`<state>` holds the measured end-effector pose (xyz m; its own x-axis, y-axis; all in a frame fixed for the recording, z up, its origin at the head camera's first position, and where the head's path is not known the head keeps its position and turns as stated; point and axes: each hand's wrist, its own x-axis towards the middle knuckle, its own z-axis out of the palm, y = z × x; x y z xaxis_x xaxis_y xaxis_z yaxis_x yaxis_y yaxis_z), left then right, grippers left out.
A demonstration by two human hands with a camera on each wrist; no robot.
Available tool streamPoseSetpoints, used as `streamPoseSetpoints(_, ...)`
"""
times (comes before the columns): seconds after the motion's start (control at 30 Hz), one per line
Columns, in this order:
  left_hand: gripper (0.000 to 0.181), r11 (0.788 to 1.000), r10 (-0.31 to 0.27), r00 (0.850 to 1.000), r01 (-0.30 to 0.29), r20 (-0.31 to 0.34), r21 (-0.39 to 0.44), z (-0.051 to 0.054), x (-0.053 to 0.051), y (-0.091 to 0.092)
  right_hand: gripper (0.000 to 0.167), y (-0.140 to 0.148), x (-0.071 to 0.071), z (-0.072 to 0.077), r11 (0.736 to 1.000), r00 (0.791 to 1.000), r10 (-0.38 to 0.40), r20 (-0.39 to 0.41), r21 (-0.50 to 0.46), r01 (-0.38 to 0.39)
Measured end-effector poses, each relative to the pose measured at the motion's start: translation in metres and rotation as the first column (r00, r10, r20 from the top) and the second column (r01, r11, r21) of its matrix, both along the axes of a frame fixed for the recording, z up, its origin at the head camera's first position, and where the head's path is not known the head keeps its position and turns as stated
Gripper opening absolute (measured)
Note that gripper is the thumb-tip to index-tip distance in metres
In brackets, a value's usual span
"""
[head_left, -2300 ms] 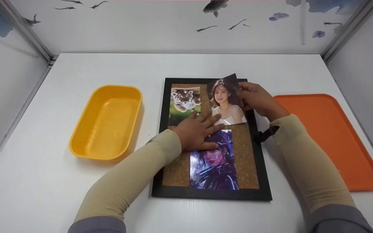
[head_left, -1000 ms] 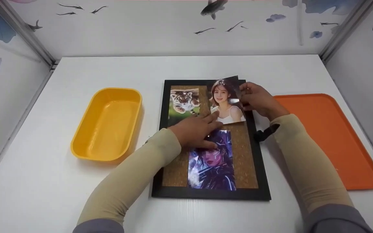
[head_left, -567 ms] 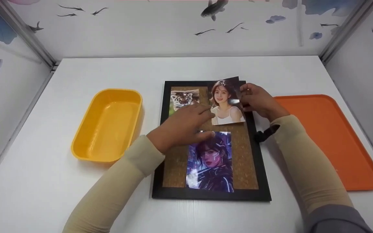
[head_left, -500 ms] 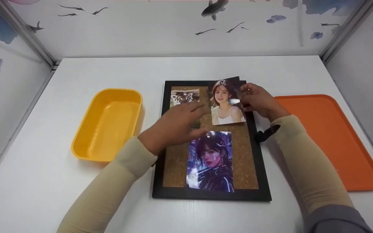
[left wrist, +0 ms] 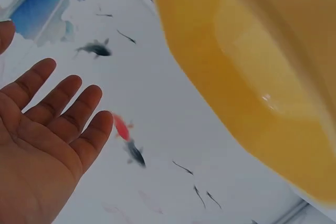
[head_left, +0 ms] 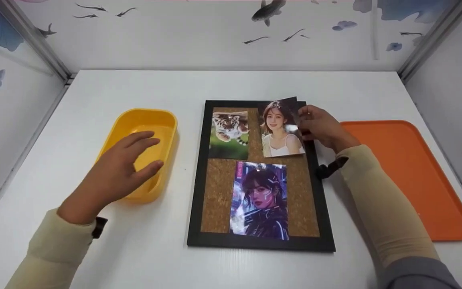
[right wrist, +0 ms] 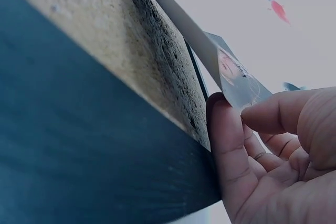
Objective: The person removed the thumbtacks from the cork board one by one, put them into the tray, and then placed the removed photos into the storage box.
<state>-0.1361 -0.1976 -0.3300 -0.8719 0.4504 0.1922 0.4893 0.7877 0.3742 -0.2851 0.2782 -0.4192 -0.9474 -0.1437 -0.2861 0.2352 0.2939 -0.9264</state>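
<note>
The portrait photo (head_left: 279, 130) lies a little turned at the upper right of the cork board (head_left: 217, 200), and its top corner passes over the black frame (head_left: 261, 244). It looks like thin, glossy paper, so it is probably very light, flexible and somewhat slippery, and a hard press could leave a crease or a finger mark. The right edge seems the best place to take hold, with 2 fingertips, because the printed face of the sheet then stays untouched. The right hand (head_left: 323, 127) has exactly this grip: its thumb and index finger are nearly together and pinch the border of the photo, close beside the frame, while the other fingers are bent. In the right wrist view, the sheet is raised from the cork on this side. The left hand (head_left: 120, 170) is empty, with its fingers relaxed and spread apart; it is near the yellow container (head_left: 157, 118) and does not touch it in the left wrist view. The 2 other pictures, the tiger photo (head_left: 229, 136) and the purple picture (head_left: 260, 200), lie on the board.
</note>
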Motion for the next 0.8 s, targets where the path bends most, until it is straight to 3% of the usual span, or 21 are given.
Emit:
streamPoseSetpoints(0.2,0.06,0.996,0.092,0.995,-0.091,0.046,-0.02,-0.01,0.01,-0.044,0.023,0.0,0.001,-0.002,1.0,1.0,0.005,0.0,-0.017,-0.005)
streamPoseSetpoints(0.4,0.069,0.986,0.151,0.986,-0.145,0.075,-0.078,-0.032,0.003,-0.076,0.022,0.002,-0.002,-0.003,1.0,1.0,-0.011,0.005,-0.027,0.011)
streamPoseSetpoints(0.6,0.073,0.979,0.195,0.977,-0.19,0.082,-0.07,-0.053,0.002,-0.091,0.024,0.002,-0.001,-0.003,0.999,1.0,-0.016,0.015,-0.034,0.016)
streamPoseSetpoints(0.8,0.088,0.974,0.228,0.938,-0.214,0.261,-0.08,-0.063,0.004,-0.096,0.026,0.003,0.0,-0.002,0.999,1.0,-0.005,0.012,-0.043,0.005)
